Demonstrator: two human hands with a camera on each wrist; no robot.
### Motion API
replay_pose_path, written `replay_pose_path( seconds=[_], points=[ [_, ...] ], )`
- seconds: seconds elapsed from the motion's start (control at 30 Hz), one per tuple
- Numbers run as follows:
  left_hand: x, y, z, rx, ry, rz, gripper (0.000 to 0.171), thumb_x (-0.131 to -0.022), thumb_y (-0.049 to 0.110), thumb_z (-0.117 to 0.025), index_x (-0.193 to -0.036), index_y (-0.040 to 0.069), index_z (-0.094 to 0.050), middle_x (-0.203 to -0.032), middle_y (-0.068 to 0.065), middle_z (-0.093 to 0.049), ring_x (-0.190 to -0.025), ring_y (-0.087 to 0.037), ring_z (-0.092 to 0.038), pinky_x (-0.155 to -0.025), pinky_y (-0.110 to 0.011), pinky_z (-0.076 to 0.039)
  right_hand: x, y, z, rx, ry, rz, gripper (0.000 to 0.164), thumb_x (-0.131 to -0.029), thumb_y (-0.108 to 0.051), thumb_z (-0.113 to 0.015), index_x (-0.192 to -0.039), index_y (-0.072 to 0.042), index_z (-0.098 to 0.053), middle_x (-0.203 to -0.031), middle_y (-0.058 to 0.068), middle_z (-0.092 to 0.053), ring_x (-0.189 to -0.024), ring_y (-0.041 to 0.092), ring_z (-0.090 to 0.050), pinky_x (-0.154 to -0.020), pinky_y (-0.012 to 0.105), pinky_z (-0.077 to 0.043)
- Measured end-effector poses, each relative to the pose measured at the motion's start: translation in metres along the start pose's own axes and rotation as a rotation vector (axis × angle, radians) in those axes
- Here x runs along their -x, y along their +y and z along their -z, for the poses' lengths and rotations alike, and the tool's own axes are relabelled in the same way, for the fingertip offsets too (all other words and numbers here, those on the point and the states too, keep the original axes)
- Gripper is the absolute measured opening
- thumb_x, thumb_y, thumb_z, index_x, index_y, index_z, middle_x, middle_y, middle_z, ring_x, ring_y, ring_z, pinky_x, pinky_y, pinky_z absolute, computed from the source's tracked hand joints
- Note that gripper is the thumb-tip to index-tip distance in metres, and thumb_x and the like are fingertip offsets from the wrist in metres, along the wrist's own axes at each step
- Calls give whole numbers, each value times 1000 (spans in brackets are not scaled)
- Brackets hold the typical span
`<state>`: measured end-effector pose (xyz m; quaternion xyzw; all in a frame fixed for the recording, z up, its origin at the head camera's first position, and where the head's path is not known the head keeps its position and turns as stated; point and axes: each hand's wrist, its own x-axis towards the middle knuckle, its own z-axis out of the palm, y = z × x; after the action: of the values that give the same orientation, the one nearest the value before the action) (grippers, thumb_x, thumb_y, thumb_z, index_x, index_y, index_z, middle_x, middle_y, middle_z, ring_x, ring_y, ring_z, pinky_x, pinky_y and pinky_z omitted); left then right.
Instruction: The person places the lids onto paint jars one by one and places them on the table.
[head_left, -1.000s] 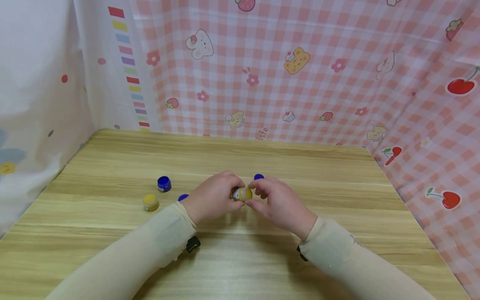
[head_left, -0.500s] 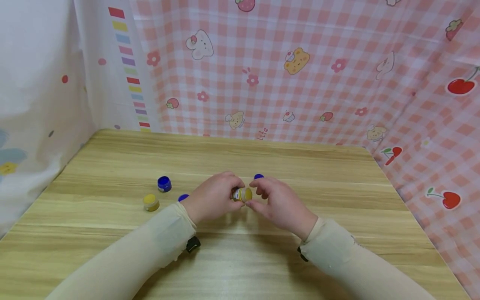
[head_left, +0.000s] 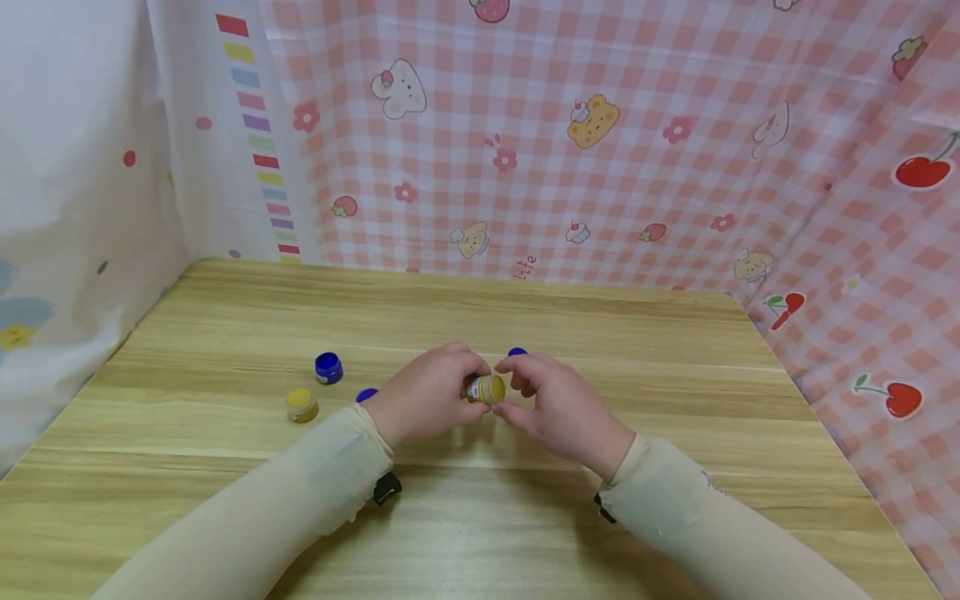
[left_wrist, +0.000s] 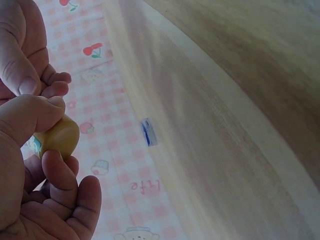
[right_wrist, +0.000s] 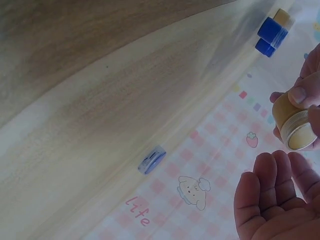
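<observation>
My left hand (head_left: 431, 396) grips a small yellow paint jar (head_left: 491, 389) between thumb and fingers, tilted with its pale ribbed rim towards the right. Close by that end is my right hand (head_left: 558, 408), its thumb near the rim and its index finger raised a little above it. In the right wrist view the rim of the jar (right_wrist: 290, 112) faces the right hand's spread, slightly bent fingers (right_wrist: 267, 192), with a gap between. The left thumb (left_wrist: 37, 115) presses the jar from one side in the left wrist view.
Behind the right hand lies a short, clear blue lid-like piece (head_left: 517, 353). At left stand a blue paint jar (head_left: 328, 368) and another yellow jar (head_left: 302, 406). A blue piece (head_left: 367, 394) is partly hidden by the left wrist. Patterned cloth (head_left: 525, 167) borders the wooden table (head_left: 480, 525).
The right index finger has shifted slightly left and up, off the jar's rim. Left hand and jar hold almost the same place.
</observation>
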<state>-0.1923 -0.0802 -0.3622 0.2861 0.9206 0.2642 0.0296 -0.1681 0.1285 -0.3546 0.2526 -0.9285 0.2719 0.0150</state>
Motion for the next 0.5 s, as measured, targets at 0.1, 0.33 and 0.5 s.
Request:
replay_pose_path(
  seconds=[0.1,0.33,0.5],
  points=[
    [0,1,0,6,-8,9,24,-91,26,-82,-109,12,-75,-101,2,-64,-87,-12,-58,-78,-28,-54,0,0,0,-2,2,8,30,-93,-21,-82,-119,-11,-71,-105,7,-71,-94,19,-65,-81,35,-57],
    [-1,4,1,11,-21,29,23,-91,26,-83,-108,12,-75,-102,2,-64,-87,-12,-58,-78,-27,-54,0,-1,1,-9,-11,-22,33,-93,-27,-82,-119,-9,-71,-103,6,-71,-92,16,-63,-81,34,-56],
    [-1,4,1,6,-18,21,24,-91,25,-83,-109,12,-75,-102,2,-65,-87,-12,-58,-79,-28,-54,0,0,1,3,2,14,35,-92,-22,-83,-122,-9,-69,-107,9,-71,-95,19,-66,-83,37,-57]
  ],
)
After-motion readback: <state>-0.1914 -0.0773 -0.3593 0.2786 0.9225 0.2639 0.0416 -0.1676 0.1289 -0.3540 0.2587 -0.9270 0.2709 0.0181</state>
